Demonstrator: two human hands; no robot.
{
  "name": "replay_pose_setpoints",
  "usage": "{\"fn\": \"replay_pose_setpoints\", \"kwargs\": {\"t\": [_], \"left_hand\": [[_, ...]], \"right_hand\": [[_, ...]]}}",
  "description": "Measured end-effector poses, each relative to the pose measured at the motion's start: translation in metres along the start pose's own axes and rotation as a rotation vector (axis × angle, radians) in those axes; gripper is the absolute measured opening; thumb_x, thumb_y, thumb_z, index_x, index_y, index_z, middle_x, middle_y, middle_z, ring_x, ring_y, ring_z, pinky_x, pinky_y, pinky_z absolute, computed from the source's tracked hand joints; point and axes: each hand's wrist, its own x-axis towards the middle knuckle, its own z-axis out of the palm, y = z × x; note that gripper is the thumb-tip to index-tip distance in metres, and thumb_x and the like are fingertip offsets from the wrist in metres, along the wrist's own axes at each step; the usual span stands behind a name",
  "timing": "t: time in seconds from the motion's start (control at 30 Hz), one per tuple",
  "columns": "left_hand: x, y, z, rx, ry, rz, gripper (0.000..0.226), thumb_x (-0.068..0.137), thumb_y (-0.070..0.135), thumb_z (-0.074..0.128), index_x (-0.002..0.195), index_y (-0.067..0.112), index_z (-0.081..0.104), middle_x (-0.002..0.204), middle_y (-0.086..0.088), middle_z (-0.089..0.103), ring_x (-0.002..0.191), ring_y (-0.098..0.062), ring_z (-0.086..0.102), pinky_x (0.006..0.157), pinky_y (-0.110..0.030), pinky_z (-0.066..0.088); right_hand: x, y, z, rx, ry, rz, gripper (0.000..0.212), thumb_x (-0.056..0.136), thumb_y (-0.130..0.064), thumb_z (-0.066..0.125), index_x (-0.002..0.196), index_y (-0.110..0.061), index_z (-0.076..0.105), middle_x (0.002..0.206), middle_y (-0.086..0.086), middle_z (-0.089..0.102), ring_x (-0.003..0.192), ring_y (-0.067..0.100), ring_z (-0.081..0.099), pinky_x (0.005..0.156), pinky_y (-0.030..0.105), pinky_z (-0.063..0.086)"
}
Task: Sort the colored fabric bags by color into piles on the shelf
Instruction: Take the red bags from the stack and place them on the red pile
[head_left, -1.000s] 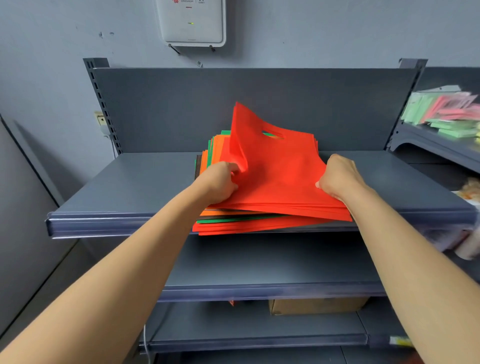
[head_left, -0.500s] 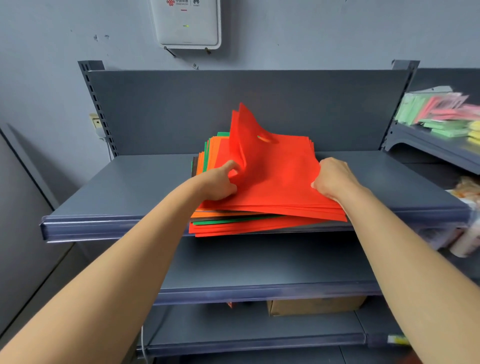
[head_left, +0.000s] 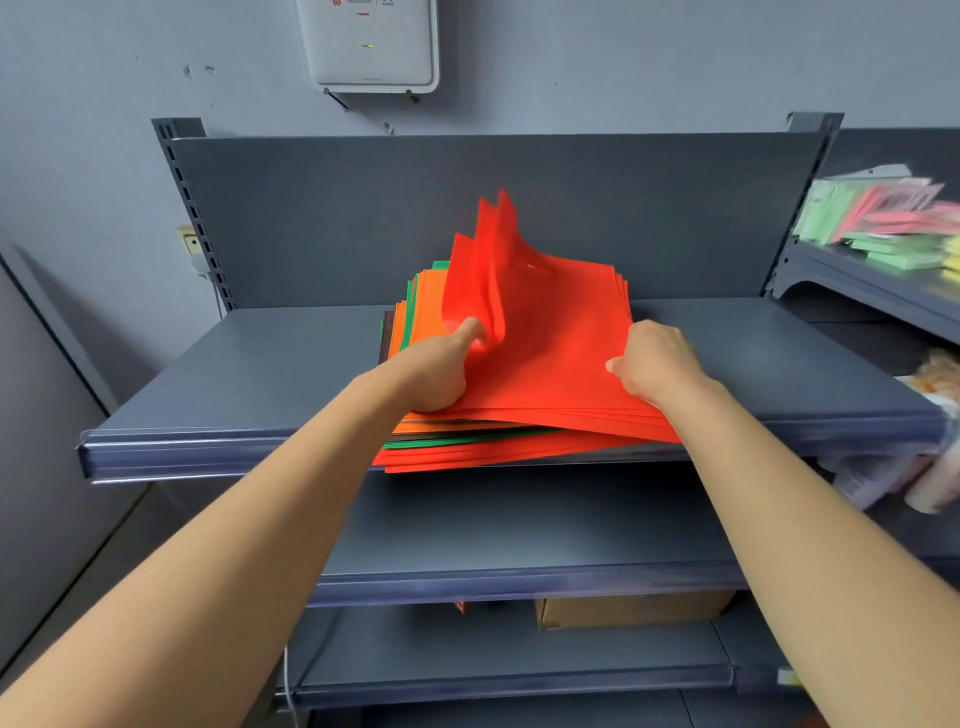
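Observation:
A mixed stack of flat fabric bags (head_left: 467, 447) lies in the middle of the top grey shelf (head_left: 249, 395), overhanging its front edge. Red bags (head_left: 561, 332) form the top layers, with orange (head_left: 421, 306), green and a dark one showing below and at the left. My left hand (head_left: 441, 369) grips the left edge of the top red bags and lifts their far left corner up off the stack. My right hand (head_left: 654, 364) pinches the right front edge of the same red bags.
The shelf's grey back panel (head_left: 675, 218) stands close behind the stack. Two lower shelves sit below, with a cardboard box (head_left: 628, 608) under the second. A neighbouring shelf at the right holds green and pink packets (head_left: 883, 218). A white wall box (head_left: 371, 44) hangs above.
The left hand has curled the left side of the red bags higher, so their corner now stands up more steeply. The right hand has kept its grip at the right edge.

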Motion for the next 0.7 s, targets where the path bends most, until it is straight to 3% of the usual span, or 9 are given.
{"fn": "replay_pose_setpoints", "kwargs": {"t": [0.17, 0.3, 0.37, 0.43, 0.57, 0.7], "left_hand": [[-0.002, 0.005, 0.002, 0.000, 0.061, 0.076, 0.062, 0.083, -0.007, 0.035, 0.131, 0.028, 0.051, 0.129, -0.008, 0.056, 0.115, -0.030, 0.052, 0.092, -0.030, 0.041], [0.006, 0.003, 0.005, -0.173, 0.237, 0.045, 0.049, 0.080, -0.005, 0.046, 0.118, 0.019, 0.064, 0.126, -0.010, 0.052, 0.116, -0.027, 0.051, 0.100, -0.023, 0.034], [0.006, 0.006, 0.001, -0.280, 0.387, -0.047, 0.046, 0.083, -0.002, 0.052, 0.125, 0.016, 0.058, 0.130, -0.015, 0.041, 0.111, -0.031, 0.052, 0.097, -0.022, 0.033], [0.004, 0.009, -0.004, -0.353, 0.484, -0.175, 0.055, 0.084, 0.001, 0.056, 0.135, 0.014, 0.042, 0.133, -0.017, 0.031, 0.104, -0.037, 0.055, 0.093, -0.031, 0.040], [0.000, 0.002, -0.012, -0.329, 0.446, -0.319, 0.055, 0.083, -0.001, 0.048, 0.136, 0.010, 0.034, 0.131, -0.022, 0.043, 0.111, -0.039, 0.052, 0.084, -0.039, 0.042], [-0.015, -0.014, -0.016, -0.270, 0.457, -0.462, 0.054, 0.087, -0.002, 0.037, 0.139, 0.011, 0.030, 0.134, -0.024, 0.030, 0.103, -0.042, 0.055, 0.076, -0.038, 0.039]], "right_hand": [[0.000, 0.000, 0.001, -0.003, 0.006, -0.005, 0.033, 0.091, -0.024, 0.060, 0.115, -0.001, 0.056, 0.122, 0.022, 0.055, 0.114, 0.039, 0.052, 0.082, 0.036, 0.043], [0.001, 0.001, 0.001, 0.003, 0.024, -0.007, 0.034, 0.091, -0.025, 0.060, 0.115, -0.002, 0.057, 0.122, 0.021, 0.056, 0.114, 0.039, 0.051, 0.083, 0.037, 0.043], [0.001, 0.002, 0.000, -0.022, 0.052, -0.004, 0.034, 0.091, -0.026, 0.060, 0.115, -0.002, 0.058, 0.120, 0.020, 0.057, 0.115, 0.039, 0.050, 0.087, 0.037, 0.043], [0.000, -0.001, -0.002, -0.057, 0.077, -0.008, 0.035, 0.090, -0.028, 0.061, 0.115, -0.003, 0.058, 0.120, 0.019, 0.058, 0.116, 0.038, 0.049, 0.091, 0.038, 0.041], [-0.003, -0.016, -0.006, -0.078, 0.070, -0.035, 0.040, 0.088, -0.034, 0.062, 0.115, -0.005, 0.057, 0.123, 0.017, 0.056, 0.118, 0.037, 0.048, 0.093, 0.039, 0.040], [-0.009, -0.042, -0.004, -0.015, -0.027, -0.100, 0.042, 0.090, -0.038, 0.059, 0.115, -0.004, 0.056, 0.124, 0.019, 0.056, 0.118, 0.038, 0.048, 0.090, 0.038, 0.042]]}}
